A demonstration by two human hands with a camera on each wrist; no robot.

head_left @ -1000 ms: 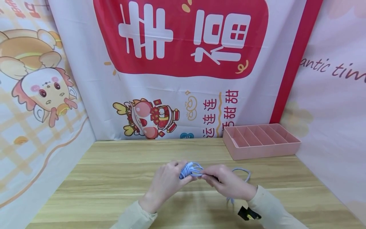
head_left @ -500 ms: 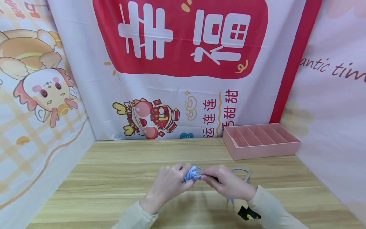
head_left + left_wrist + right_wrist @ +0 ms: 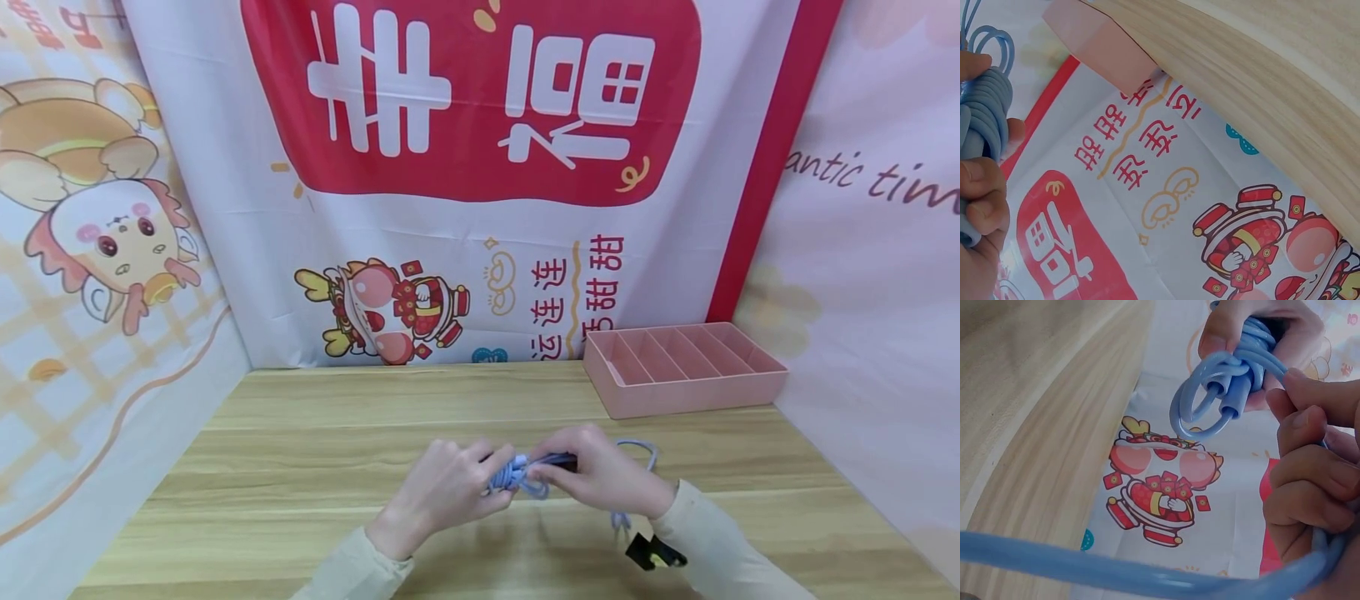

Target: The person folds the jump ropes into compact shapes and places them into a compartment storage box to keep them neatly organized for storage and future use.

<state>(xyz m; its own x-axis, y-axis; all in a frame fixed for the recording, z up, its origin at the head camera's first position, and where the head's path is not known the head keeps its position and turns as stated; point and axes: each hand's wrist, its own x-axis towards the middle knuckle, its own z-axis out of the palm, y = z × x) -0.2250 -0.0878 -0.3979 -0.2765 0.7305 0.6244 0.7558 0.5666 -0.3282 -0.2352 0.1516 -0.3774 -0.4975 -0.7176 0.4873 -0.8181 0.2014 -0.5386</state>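
My left hand (image 3: 446, 487) grips a wound bundle of light blue cord (image 3: 502, 477) over the middle of the table. In the left wrist view the turns of the cord (image 3: 991, 103) stack tightly, with thin loops rising from the top. Just right of the bundle, my right hand (image 3: 600, 475) pinches a strand of the cord between thumb and forefinger. Two short blue sleeves (image 3: 1235, 397) and a loose loop stick out of the bundle in the right wrist view. More of the cord runs through the right hand's curled fingers (image 3: 1310, 494) and trails behind it.
A pink divided box (image 3: 697, 397) stands at the back right of the wooden table (image 3: 337, 408). Printed cloth (image 3: 420, 225) hangs behind and at both sides. A black item with a yellow mark (image 3: 655, 552) is at the right sleeve.
Both hands have shifted slightly, the left hand and bundle a little right and down. My right hand has turned, and a cord loop now hangs below its fingertips.
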